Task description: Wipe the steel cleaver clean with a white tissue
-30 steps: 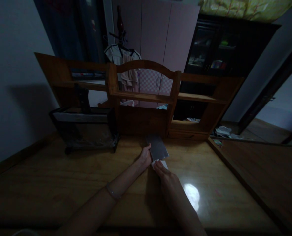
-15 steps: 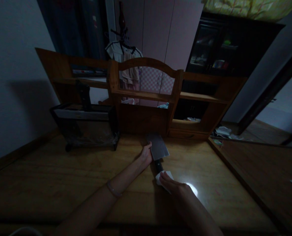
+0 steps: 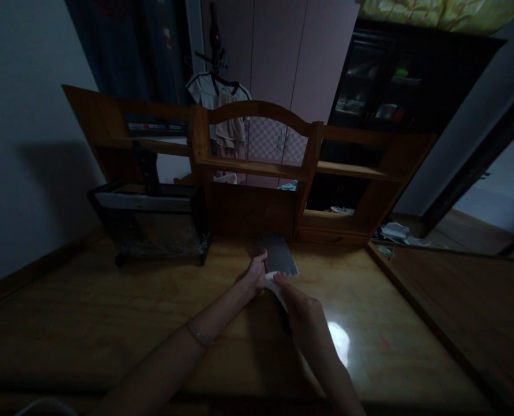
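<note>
Right hand (image 3: 304, 307) has slid back up vs 0.5 s ago: it was down by the handle end w/ the handle bare, now it sits at the blade's near end and the handle is covered. Left hand (image 3: 254, 275) has stayed put.

Wooden desk (image 3: 110, 312) fills the lower view, w/ 1 bright lamp glare (image 3: 338, 342) just right of the right wrist. At the desk's back edge stands a wooden hutch (image 3: 257, 169) w/ an arched centre and open shelves. A black-framed box (image 3: 148, 222) sits on the desk, left of the hutch's centre. Behind are a pink wardrobe (image 3: 278, 58) and a dark glass-front cabinet (image 3: 378, 86). A 2nd, darker tabletop (image 3: 465, 312) butts on at right.

Both forearms reach in from the bottom edge and meet mid-desk, near the hutch base. The cleaver (image 3: 278, 253) lies there, close to the hutch. Its long axis runs near-to-far, blade end pointing away from the person, handle end toward them, far end leaning slightly left.

Left hand: fingers bunched together, thumb up on the blade's left edge, gripping it. Right hand: fingers pressed together, pinching a white cloth (image 3: 273, 283) against the blade's near end. The 2 hands nearly touch. A thin bracelet (image 3: 196, 334) circles the left wrist.
</note>
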A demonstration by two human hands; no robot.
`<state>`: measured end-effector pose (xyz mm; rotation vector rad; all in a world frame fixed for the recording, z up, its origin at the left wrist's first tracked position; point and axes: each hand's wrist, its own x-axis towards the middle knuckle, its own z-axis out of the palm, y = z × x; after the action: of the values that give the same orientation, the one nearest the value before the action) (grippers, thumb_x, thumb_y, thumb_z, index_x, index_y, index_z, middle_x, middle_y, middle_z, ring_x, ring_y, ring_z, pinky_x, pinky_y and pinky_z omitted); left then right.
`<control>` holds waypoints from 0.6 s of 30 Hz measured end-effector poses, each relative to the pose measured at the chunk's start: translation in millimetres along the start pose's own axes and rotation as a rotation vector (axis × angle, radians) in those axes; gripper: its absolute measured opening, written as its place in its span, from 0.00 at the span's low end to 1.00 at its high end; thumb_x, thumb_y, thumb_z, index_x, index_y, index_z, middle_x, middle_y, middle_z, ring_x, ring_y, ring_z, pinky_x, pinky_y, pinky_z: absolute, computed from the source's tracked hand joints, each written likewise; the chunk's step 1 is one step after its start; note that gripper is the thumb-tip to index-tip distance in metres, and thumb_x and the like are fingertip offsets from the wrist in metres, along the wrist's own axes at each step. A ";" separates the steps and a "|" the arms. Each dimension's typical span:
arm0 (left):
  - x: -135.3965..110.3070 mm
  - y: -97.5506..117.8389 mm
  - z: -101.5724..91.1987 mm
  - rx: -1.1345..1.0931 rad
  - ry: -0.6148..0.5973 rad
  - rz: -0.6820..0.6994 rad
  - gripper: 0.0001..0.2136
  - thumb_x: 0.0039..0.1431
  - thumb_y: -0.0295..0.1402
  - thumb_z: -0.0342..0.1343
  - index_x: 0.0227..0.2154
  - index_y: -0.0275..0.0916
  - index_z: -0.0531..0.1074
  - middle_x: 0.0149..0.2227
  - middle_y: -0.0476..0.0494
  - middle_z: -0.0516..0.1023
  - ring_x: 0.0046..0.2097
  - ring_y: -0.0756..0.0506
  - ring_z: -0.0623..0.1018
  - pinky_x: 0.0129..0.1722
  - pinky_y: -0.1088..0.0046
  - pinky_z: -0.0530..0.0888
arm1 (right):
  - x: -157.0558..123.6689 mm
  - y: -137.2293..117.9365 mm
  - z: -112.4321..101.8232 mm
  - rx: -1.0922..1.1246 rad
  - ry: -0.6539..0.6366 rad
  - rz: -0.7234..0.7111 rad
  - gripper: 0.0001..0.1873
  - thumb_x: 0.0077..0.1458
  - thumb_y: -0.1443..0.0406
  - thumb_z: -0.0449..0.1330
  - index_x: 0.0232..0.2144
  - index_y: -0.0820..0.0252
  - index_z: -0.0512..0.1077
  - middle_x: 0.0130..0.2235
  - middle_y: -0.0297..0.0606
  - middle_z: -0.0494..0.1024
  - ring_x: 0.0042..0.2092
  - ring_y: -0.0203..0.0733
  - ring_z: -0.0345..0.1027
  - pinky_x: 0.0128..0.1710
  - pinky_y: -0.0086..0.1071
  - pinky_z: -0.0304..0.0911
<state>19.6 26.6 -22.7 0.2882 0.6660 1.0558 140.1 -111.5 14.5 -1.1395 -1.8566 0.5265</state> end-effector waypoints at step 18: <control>0.8 -0.7 2.5 -0.040 -0.009 0.057 0.17 0.69 0.36 0.44 0.45 0.27 0.71 0.36 0.33 0.80 0.35 0.42 0.80 0.46 0.63 0.74 | -33.1 4.6 -10.1 -0.265 -0.274 0.095 0.33 0.58 0.80 0.45 0.62 0.56 0.64 0.62 0.39 0.64 0.62 0.41 0.58 0.61 0.34 0.57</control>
<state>22.0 27.2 -21.4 0.2787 0.6311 1.1209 157.6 -138.8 1.5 -1.3925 -2.1645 0.5220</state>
